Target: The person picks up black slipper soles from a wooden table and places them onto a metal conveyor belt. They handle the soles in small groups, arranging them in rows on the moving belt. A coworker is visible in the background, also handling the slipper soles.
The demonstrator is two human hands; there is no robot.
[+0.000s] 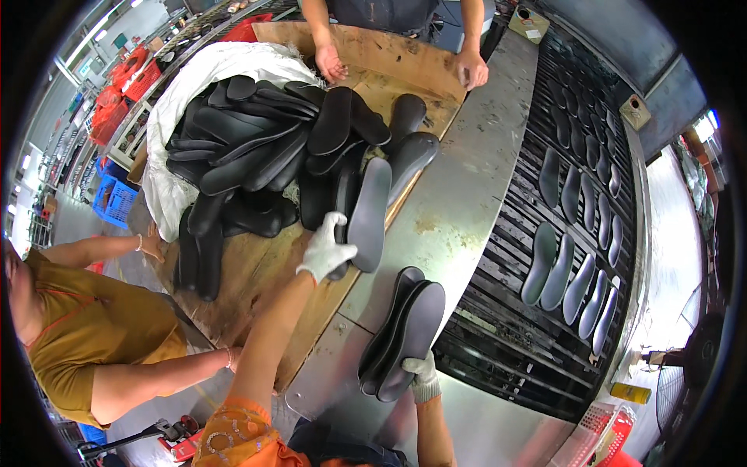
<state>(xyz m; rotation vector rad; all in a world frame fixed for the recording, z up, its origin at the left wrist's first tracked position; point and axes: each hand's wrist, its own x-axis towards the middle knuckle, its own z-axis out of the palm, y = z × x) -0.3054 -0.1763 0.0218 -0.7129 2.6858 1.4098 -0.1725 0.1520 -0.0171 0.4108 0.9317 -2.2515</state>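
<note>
My left hand (327, 249), in a white glove, curls its thumb and fingers around the edge of a dark insole (340, 233) at the near side of a heap. Touching or very close to that hand, a grey-black insole (369, 214) leans over the board's edge. Low over the metal table, my right hand (422, 370), also gloved, grips a small stack of black insoles (420, 331), thumb on the top one. The heap of black insoles (257, 140) spills out of a white woven sack (167, 191) onto a wooden board (257, 268).
On my right a slatted black conveyor (498, 327) carries rows of insoles (572, 276). A metal ledge (459, 194) runs between board and conveyor. Across from me are a co-worker's hands (331, 64); another person in a mustard shirt (109, 335) stands at left. A red basket (580, 440) sits lower right.
</note>
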